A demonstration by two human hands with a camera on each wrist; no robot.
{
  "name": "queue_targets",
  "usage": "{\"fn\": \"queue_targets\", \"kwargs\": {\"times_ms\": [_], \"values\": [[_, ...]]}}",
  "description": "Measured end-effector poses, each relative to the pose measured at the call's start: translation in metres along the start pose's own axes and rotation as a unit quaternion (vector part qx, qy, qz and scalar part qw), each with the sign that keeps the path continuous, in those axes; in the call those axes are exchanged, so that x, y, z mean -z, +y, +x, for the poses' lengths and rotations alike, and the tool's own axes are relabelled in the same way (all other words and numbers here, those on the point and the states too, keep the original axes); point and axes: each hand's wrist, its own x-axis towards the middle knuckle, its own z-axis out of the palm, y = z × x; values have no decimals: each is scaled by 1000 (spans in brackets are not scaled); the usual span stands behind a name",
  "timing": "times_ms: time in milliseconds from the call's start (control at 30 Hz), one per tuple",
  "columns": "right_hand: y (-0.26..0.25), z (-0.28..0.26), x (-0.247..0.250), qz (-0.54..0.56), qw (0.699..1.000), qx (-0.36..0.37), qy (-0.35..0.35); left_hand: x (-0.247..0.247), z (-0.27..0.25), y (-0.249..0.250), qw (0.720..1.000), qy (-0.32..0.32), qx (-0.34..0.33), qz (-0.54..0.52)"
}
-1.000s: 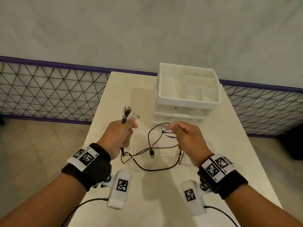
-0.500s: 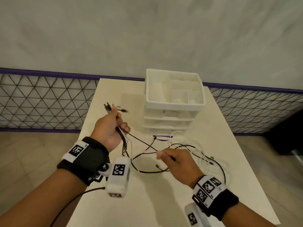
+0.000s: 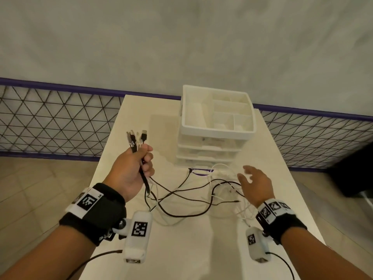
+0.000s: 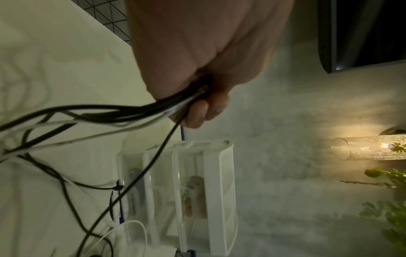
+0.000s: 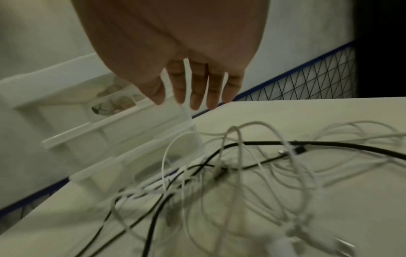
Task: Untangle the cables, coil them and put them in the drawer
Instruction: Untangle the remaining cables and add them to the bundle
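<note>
My left hand point(image 3: 135, 168) is raised over the table's left side and grips a bundle of cable ends point(image 3: 136, 139), black and white, with the plugs sticking up above the fist. In the left wrist view the cables point(image 4: 123, 114) run out of my left hand point(image 4: 197, 107) down to the table. A tangle of black and white cables point(image 3: 193, 197) lies on the table in front of the drawer unit point(image 3: 217, 128). My right hand point(image 3: 254, 182) hovers open above the right part of the tangle point(image 5: 230, 167), fingers point(image 5: 197, 87) spread, holding nothing.
The white drawer unit has an open divided tray on top and closed drawers below, at the back of the white table point(image 3: 181, 249). A wire mesh fence point(image 3: 50, 122) runs behind the table. A dark object point(image 3: 355, 170) stands on the floor at the right.
My right hand has let go of the cable it pinched and moved right, opening above the tangle. My left hand has lifted the bundle of plugs more upright.
</note>
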Motion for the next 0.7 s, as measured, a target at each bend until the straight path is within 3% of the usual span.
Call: {"fn": "queue_targets", "kwargs": {"times_ms": [133, 200, 267, 367, 467, 533, 600, 700], "values": [[-18, 33, -26, -37, 979, -118, -164, -1, -7, -12, 997, -7, 11, 70], [-30, 35, -33, 1, 978, -119, -173, -4, -8, -18, 995, 2, 31, 95], [-52, 27, -24, 74, 989, -46, -119, -6, -9, -24, 993, 3, 61, 106], [-94, 6, 0, 91, 984, 147, -40, -13, -8, -30, 990, -10, 94, 103], [-126, -29, 11, 99, 934, 340, -38, -33, -8, -28, 992, -21, 108, 67], [-131, -53, 5, 79, 900, 427, -47, -47, -6, -24, 994, -7, 98, 46], [-124, -69, -3, 59, 894, 442, -55, -54, -2, -21, 997, 29, 68, 37], [-87, -75, -11, 120, 927, 345, -90, -48, 7, -10, 997, 63, 45, -8]]}}
